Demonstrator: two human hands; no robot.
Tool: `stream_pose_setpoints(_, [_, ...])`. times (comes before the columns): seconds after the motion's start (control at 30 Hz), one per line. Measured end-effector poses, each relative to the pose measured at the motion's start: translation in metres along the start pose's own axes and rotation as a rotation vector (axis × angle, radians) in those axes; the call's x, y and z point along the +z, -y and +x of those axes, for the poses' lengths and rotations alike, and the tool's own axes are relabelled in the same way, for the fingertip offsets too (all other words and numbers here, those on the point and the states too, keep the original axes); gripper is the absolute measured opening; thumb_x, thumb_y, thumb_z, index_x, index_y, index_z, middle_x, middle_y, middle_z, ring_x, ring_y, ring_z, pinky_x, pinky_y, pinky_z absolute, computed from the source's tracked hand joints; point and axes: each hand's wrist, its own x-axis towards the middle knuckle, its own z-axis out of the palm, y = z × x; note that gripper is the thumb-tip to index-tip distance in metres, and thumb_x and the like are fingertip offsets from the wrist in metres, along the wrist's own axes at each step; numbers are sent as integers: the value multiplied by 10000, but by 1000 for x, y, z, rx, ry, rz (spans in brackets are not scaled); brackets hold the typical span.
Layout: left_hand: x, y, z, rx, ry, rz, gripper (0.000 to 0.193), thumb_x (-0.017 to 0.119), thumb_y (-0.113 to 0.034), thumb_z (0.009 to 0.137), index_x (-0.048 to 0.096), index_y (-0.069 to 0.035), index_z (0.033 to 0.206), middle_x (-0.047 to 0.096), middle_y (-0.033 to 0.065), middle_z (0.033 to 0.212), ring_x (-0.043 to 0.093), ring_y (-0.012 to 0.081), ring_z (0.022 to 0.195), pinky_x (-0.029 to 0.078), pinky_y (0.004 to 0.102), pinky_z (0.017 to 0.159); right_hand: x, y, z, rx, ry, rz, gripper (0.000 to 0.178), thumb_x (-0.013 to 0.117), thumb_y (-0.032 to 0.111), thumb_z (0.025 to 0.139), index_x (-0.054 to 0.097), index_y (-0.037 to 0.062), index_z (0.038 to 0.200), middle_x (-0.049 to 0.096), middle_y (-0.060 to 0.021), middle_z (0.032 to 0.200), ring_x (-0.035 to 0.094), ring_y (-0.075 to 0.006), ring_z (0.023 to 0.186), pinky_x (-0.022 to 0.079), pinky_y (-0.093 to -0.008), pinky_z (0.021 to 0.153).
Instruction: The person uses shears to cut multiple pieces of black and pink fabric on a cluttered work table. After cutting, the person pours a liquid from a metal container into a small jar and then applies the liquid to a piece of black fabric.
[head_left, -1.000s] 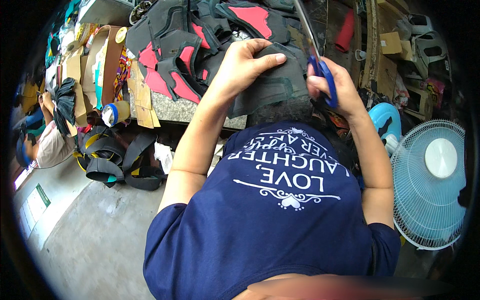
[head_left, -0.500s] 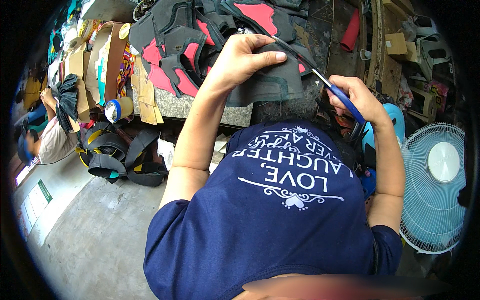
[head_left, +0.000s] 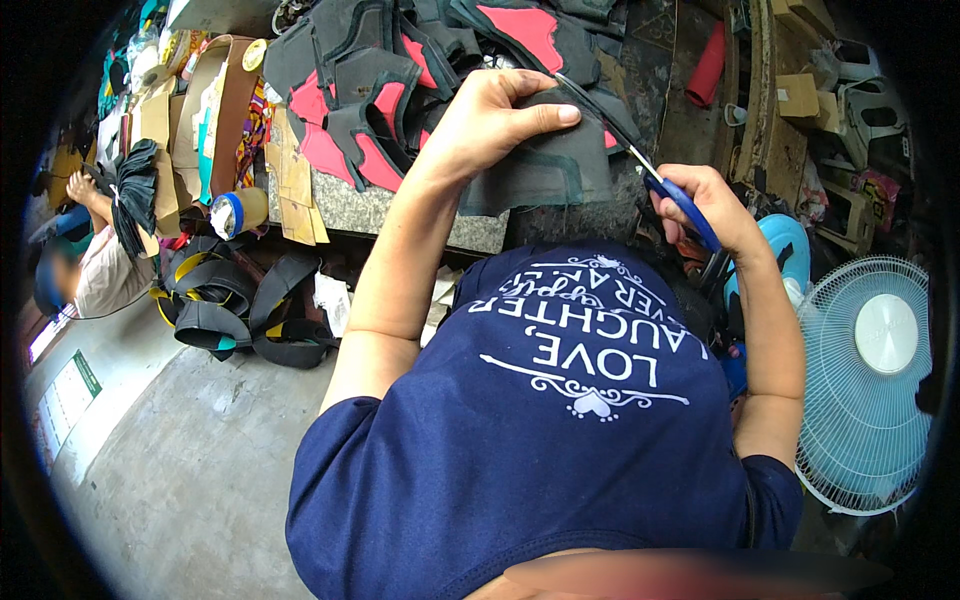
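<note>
grey concrete floor point(head_left: 220, 450) runs up to a speckled bench top point(head_left: 345, 205). black panels with pink insets point(head_left: 345, 95) heap there; whether they are finished i cannot tell. one black panel point(head_left: 530, 180) is held by the bench's near edge, its trimming seemingly partway. blue-handled scissors point(head_left: 637, 155) lie along its upper right side, tips near the left hand point(head_left: 500, 115), which pinches it; the right hand point(head_left: 708, 205) curls round the handles, with room toward the red roll point(head_left: 706, 65).
</note>
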Motion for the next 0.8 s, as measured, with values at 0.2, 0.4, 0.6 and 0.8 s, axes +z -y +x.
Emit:
stream_pose_setpoints(0.2, [0,-2,-2,10,-4,7,345,770,-195,810,700,80,1007,707,74,851,630,95,753,521,244,713,-2,3,1,-6,-27,-122,223,681,195,888,560,58,762,551,21,634,532,-53,512,420,-204,465])
stream_pose_setpoints(0.4, [0,3,-5,-74,14,-48,272,745,-137,826,694,62,1004,695,49,893,625,92,805,507,235,759,1,-2,2,51,-43,-141,194,678,177,883,567,59,775,563,18,630,540,-52,519,424,-211,469])
stream_pose_setpoints(0.6, [-4,-11,-11,25,-134,212,393,750,-294,820,695,48,1005,722,120,890,668,162,819,524,305,773,5,-14,16,37,-158,-61,189,674,165,897,559,56,794,554,6,617,545,-75,508,431,-232,475])
stream_pose_setpoints(0.8, [-112,-14,-2,471,-1018,846,582,717,-338,847,520,-57,1318,584,175,1238,546,304,1134,426,403,982,-5,-30,21,-42,-301,-27,229,622,253,954,576,61,838,568,-7,599,548,-78,494,408,-207,463])
